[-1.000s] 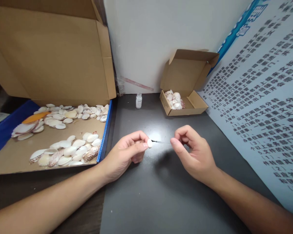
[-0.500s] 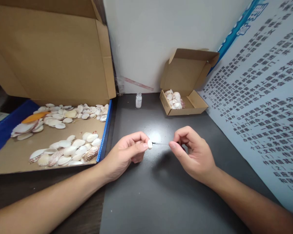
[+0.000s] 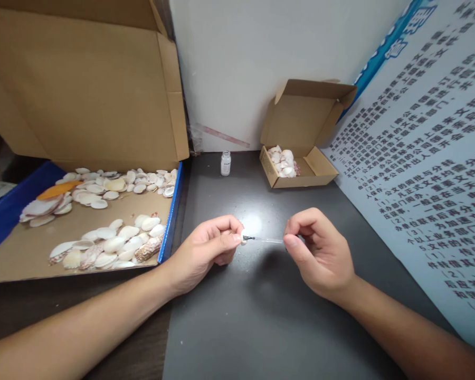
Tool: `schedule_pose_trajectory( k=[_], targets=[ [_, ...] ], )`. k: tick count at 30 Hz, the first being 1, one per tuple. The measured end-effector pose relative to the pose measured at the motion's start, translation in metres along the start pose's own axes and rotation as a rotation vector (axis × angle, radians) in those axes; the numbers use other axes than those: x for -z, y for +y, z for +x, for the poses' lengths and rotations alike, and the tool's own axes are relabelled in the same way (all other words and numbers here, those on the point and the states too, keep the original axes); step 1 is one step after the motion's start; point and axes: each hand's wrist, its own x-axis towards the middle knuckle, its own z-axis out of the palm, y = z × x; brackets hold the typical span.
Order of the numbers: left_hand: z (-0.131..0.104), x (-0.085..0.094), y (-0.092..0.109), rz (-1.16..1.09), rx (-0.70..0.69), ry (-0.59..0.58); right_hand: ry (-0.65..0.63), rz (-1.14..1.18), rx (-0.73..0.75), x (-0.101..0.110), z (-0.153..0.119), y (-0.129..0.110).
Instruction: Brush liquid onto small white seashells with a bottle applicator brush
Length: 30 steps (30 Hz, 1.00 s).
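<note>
My left hand [image 3: 217, 240] pinches a small white shell [image 3: 243, 236] between thumb and fingertips, above the dark table. In my right hand [image 3: 319, 250] is a thin brush [image 3: 267, 240] with a clear stem and a black bristle tip; its handle end is hidden by the fingers. The brush points left and its tip meets the shell, or lies just in front of it. Beyond both hands stands a small white bottle [image 3: 225, 164], upright and without a cap.
At the left lies an open blue-edged cardboard box [image 3: 142, 203] with several shells inside. A smaller open cardboard box [image 3: 301, 182] with white shells stands at the back right. Along the right side leans a printed board [image 3: 431, 158]; a pale wall [image 3: 269, 58] rises behind the dark table [image 3: 237, 338].
My right hand has shifted slightly right, with the brush stem dipping a little. The shell has turned in my left fingers, and more of the black bristles shows.
</note>
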Motion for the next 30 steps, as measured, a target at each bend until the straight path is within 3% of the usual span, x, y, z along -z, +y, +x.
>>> schedule_pose_trajectory(
  k=[14, 21, 30],
  targets=[
    [-0.0012, -0.0028, 0.0020, -0.016, 0.001, 0.033, -0.035, -0.100, -0.031, -0.0013, 0.0069, -0.0045],
    [-0.0013, -0.0021, 0.0013, 0.008, 0.008, 0.052, 0.050, -0.080, -0.034, 0.0003, 0.0051, -0.0043],
    [-0.0013, -0.0025, 0.0006, 0.036, -0.004, 0.041, 0.001, -0.046, 0.006, -0.0006, 0.0027, -0.0008]
  ],
)
